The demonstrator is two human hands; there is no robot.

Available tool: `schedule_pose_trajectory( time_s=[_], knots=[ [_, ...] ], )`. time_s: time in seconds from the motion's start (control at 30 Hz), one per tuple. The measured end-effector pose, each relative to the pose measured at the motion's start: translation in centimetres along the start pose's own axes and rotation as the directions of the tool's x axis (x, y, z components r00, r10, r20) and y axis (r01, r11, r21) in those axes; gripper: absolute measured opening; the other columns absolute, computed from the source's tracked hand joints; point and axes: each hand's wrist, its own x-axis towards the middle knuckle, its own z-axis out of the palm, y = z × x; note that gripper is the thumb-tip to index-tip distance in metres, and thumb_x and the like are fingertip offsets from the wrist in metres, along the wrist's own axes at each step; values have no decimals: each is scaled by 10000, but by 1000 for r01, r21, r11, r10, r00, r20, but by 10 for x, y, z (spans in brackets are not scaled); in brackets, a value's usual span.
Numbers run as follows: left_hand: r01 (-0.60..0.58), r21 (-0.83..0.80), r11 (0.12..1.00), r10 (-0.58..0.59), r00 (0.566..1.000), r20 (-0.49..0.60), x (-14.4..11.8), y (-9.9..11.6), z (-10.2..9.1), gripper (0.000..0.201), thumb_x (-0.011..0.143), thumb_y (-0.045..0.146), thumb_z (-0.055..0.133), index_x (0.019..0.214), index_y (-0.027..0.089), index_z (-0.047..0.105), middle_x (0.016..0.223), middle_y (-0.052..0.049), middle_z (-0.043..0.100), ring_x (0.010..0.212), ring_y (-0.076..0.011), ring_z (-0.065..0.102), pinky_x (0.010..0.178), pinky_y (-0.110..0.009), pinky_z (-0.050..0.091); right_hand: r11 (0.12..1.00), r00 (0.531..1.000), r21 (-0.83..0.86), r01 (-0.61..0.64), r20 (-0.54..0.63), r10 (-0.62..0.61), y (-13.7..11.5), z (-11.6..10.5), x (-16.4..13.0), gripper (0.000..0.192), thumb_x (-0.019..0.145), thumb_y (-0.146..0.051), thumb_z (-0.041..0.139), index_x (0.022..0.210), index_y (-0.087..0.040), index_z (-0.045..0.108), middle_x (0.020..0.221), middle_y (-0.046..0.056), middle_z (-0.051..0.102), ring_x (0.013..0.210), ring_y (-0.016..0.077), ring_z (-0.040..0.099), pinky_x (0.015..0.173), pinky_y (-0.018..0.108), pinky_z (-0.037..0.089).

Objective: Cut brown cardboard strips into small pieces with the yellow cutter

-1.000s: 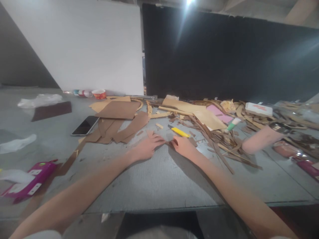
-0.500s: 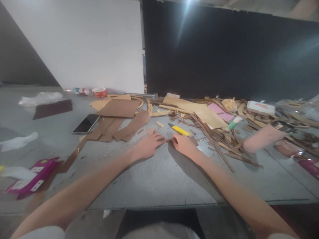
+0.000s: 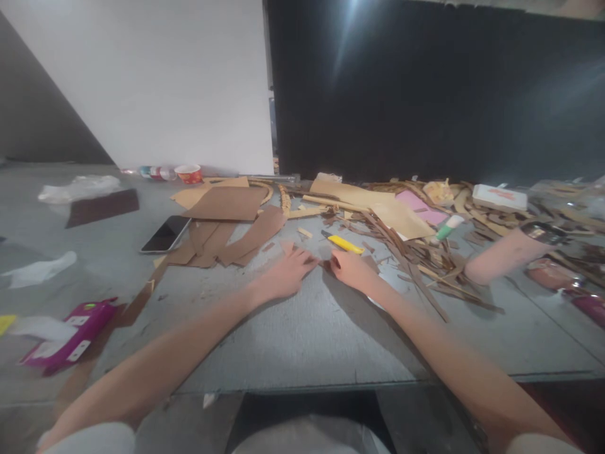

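Observation:
My left hand [image 3: 286,272] rests low over the grey table, its fingers bent together and pointing right. Facing it, my right hand [image 3: 353,271] is curled in a pinch. A small dark brown strip [image 3: 323,263] bridges the gap between their fingertips, and both hands appear to grip it; most of it is hidden by the fingers. Just beyond my right hand lies a yellow utility knife [image 3: 346,244], its dark tip pointing left. A small brown scrap [image 3: 286,244] lies just past my left fingers.
Brown sheets [image 3: 227,203] and a phone [image 3: 165,234] lie to the left, near a magenta wipes pack [image 3: 78,337]. Cut strips [image 3: 416,261] are heaped at the right beside a pink bottle [image 3: 501,255] and a green-and-white tube [image 3: 449,227]. A paper cup [image 3: 188,174] stands behind.
The view has shifted slightly. My hands stay close together at the same spot, with the small brown strip between the fingertips; little else differs.

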Motion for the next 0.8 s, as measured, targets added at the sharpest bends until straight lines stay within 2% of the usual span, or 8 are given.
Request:
schedule_pose_trajectory(
  time_s=[0.2, 0.4, 0.53, 0.67, 0.8],
  knots=[
    [32, 9, 999, -32, 999, -1, 2, 9, -2, 706, 806, -13, 527, 1487, 157, 594, 1431, -154, 602, 1395, -321, 528, 1187, -468, 434, 1000, 1000, -8, -6, 27, 6, -1, -2, 0, 203, 1083, -289, 570, 1067, -202, 752, 924, 107, 798, 852, 230, 731, 662, 288, 353],
    [-5, -3, 1000, 5, 1000, 2, 2, 20, -5, 732, 834, -35, 490, 1549, 111, 541, 1447, -180, 581, 1380, -329, 525, 1170, -473, 455, 1000, 1000, -13, -1, 18, 1, 0, 0, 2, 202, 1086, -287, 563, 1037, -218, 746, 920, 92, 807, 843, 227, 733, 643, 294, 321],
    [78, -45, 996, -78, 997, -14, 2, 22, -1, 714, 874, -11, 489, 1561, 167, 568, 1349, -161, 607, 1311, -330, 553, 1113, -496, 493, 1000, 999, -9, 23, 23, -22, 2, 2, 3, 194, 1090, -275, 564, 1039, -204, 737, 934, 97, 808, 843, 220, 728, 637, 299, 306],
    [116, -32, 993, -117, 992, -37, 1, 22, 1, 740, 844, 2, 553, 1550, 218, 607, 1401, -143, 571, 1411, -341, 479, 1212, -537, 411, 999, 999, 1, 33, 23, -33, 2, 3, 4, 172, 1083, -252, 570, 1054, -197, 731, 951, 94, 808, 853, 213, 725, 642, 300, 302],
    [194, -25, 981, -194, 981, -21, 1, 24, 2, 715, 873, 22, 547, 1548, 245, 625, 1416, -148, 552, 1435, -360, 455, 1187, -550, 437, 999, 999, 11, 39, 16, -39, 2, 2, 2, 161, 1076, -235, 576, 1047, -192, 728, 948, 94, 805, 859, 213, 728, 644, 300, 299]
  ],
)
